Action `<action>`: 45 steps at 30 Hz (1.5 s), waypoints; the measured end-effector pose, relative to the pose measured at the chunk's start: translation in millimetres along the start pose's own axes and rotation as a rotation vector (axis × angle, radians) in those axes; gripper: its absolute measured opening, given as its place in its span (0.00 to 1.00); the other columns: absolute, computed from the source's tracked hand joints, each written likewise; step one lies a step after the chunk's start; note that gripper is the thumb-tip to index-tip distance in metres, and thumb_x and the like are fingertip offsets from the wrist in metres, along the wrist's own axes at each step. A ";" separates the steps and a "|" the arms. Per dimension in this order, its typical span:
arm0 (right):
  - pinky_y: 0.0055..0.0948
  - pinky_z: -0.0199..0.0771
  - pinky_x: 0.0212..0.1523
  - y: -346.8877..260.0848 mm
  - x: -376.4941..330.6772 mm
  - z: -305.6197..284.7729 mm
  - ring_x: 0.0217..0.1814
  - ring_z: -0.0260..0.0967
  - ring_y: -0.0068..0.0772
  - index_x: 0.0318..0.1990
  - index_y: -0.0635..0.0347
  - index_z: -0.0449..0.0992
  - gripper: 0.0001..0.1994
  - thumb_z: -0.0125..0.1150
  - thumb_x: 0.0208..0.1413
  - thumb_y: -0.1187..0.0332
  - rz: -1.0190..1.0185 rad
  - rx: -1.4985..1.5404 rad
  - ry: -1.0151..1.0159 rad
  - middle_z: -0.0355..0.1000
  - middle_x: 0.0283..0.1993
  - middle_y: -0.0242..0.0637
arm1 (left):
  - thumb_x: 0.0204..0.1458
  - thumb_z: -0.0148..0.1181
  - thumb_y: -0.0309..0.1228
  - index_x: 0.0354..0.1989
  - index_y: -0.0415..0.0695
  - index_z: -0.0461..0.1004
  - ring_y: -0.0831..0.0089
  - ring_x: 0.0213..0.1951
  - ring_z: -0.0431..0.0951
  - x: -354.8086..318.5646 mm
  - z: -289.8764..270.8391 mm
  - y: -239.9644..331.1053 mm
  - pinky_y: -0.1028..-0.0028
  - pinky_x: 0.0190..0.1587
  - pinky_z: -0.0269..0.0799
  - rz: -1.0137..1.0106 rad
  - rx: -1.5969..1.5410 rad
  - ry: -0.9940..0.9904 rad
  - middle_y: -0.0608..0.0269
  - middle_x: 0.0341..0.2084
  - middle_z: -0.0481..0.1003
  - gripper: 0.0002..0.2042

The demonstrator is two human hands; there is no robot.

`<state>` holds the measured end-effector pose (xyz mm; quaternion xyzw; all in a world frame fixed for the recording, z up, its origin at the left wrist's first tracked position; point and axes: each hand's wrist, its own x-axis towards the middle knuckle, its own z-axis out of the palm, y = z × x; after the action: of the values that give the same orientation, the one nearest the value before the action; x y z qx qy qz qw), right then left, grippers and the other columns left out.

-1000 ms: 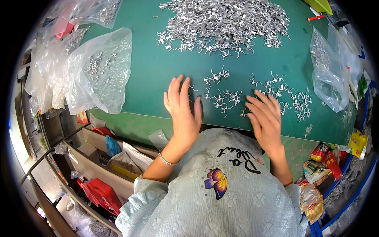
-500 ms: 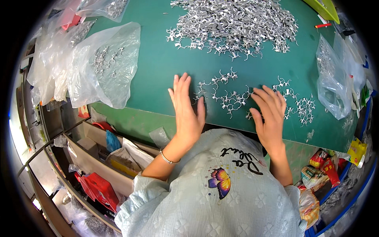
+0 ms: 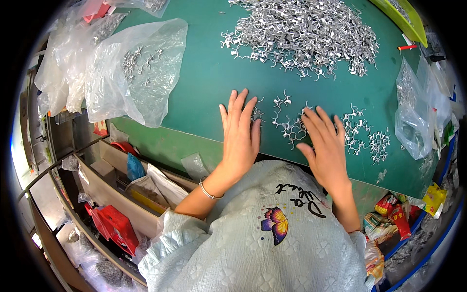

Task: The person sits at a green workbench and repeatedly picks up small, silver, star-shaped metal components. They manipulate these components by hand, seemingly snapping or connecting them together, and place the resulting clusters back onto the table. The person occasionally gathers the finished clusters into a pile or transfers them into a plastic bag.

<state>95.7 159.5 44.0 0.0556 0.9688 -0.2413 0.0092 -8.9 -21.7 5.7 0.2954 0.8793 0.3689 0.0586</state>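
Note:
My left hand (image 3: 240,134) rests palm down on the green table, fingers stretched out and slightly apart. Its fingertips lie beside a few small silvery metal clips (image 3: 258,113), partly hidden by the fingers. My right hand (image 3: 325,146) is also spread, with its fingers over the edge of a loose group of the same curved-arm clips (image 3: 289,127); contact with them cannot be made out. To its right lie more scattered clips (image 3: 355,125) and a tighter cluster (image 3: 378,146). Neither hand grips anything.
A large heap of clips (image 3: 311,39) covers the far middle. At left lies a clear plastic bag (image 3: 165,63) with some clips; another bag (image 3: 408,121) is at right. A yellow-green tray (image 3: 413,27) stands far right. Below the table's left side is an open drawer (image 3: 116,190).
My right hand has shifted left over the loose clips, uncovering more clips on its right. The left hand stays beside its few clips. The whole view has shifted slightly.

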 end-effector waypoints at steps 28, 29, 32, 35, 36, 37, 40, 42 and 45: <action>0.48 0.50 0.66 -3.4 6.1 1.0 0.64 0.61 0.43 0.49 0.62 0.75 0.17 0.61 0.51 0.66 0.021 0.108 0.101 0.69 0.56 0.37 | 0.45 0.67 0.23 0.40 0.43 0.72 0.41 0.66 0.51 -14.5 -18.1 -13.4 0.38 0.64 0.40 -0.081 -0.018 0.081 0.52 0.57 0.61 0.14; 0.47 0.50 0.66 -1.2 3.6 0.1 0.64 0.61 0.43 0.48 0.62 0.75 0.17 0.61 0.52 0.67 0.027 0.120 0.129 0.70 0.56 0.37 | 0.45 0.67 0.23 0.39 0.43 0.72 0.41 0.66 0.52 -15.1 -19.1 -13.6 0.38 0.64 0.41 -0.087 -0.027 0.081 0.52 0.57 0.61 0.13; 0.44 0.53 0.65 6.0 -6.6 -5.5 0.62 0.64 0.43 0.47 0.63 0.76 0.15 0.59 0.53 0.67 0.053 0.148 0.216 0.72 0.54 0.38 | 0.45 0.67 0.23 0.38 0.44 0.73 0.41 0.66 0.52 -16.9 -21.0 -15.9 0.38 0.64 0.41 -0.081 -0.025 0.079 0.53 0.56 0.62 0.12; 0.43 0.54 0.64 25.3 -25.7 -10.7 0.61 0.65 0.45 0.47 0.67 0.75 0.15 0.53 0.58 0.66 0.105 0.114 0.374 0.73 0.52 0.43 | 0.44 0.66 0.21 0.35 0.45 0.75 0.43 0.65 0.55 -15.8 -21.7 -13.5 0.40 0.65 0.42 -0.063 0.010 0.090 0.54 0.56 0.64 0.10; 0.42 0.54 0.64 30.4 -34.9 -12.6 0.61 0.65 0.47 0.47 0.68 0.75 0.15 0.50 0.59 0.68 0.142 0.097 0.450 0.73 0.51 0.45 | 0.44 0.66 0.21 0.35 0.45 0.76 0.43 0.65 0.56 -14.5 -20.2 -11.4 0.41 0.65 0.42 -0.055 0.016 0.094 0.54 0.56 0.65 0.09; 0.40 0.56 0.65 40.9 -48.7 -14.2 0.62 0.64 0.46 0.51 0.69 0.73 0.16 0.49 0.62 0.67 0.173 0.062 0.501 0.71 0.55 0.47 | 0.44 0.66 0.21 0.34 0.45 0.76 0.43 0.65 0.57 -13.5 -17.6 -10.0 0.41 0.65 0.42 -0.053 0.019 0.093 0.54 0.55 0.65 0.09; 0.41 0.53 0.66 72.6 -90.6 -11.6 0.66 0.60 0.43 0.59 0.68 0.66 0.21 0.50 0.61 0.66 0.302 0.043 0.658 0.66 0.61 0.45 | 0.46 0.64 0.19 0.33 0.44 0.76 0.44 0.64 0.58 -12.4 -13.6 -7.3 0.41 0.65 0.42 -0.037 0.003 0.079 0.54 0.54 0.67 0.08; 0.41 0.50 0.67 85.8 -108.2 -14.0 0.68 0.57 0.44 0.61 0.68 0.63 0.24 0.52 0.59 0.65 0.435 0.088 0.717 0.63 0.64 0.47 | 0.47 0.63 0.21 0.42 0.42 0.72 0.41 0.65 0.54 -15.5 -6.2 -7.5 0.39 0.65 0.40 0.011 -0.096 0.037 0.48 0.58 0.62 0.13; 0.40 0.43 0.70 103.3 -123.6 -22.6 0.72 0.48 0.44 0.66 0.67 0.55 0.31 0.53 0.58 0.62 0.530 0.132 0.648 0.54 0.69 0.46 | 0.48 0.63 0.24 0.53 0.37 0.63 0.38 0.66 0.51 -13.2 8.3 7.6 0.40 0.65 0.40 0.066 -0.145 -0.014 0.40 0.63 0.54 0.24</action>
<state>230.3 247.9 21.3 0.3764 0.8562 -0.2621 -0.2379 8.2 -19.8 3.4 0.3220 0.8397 0.4311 0.0736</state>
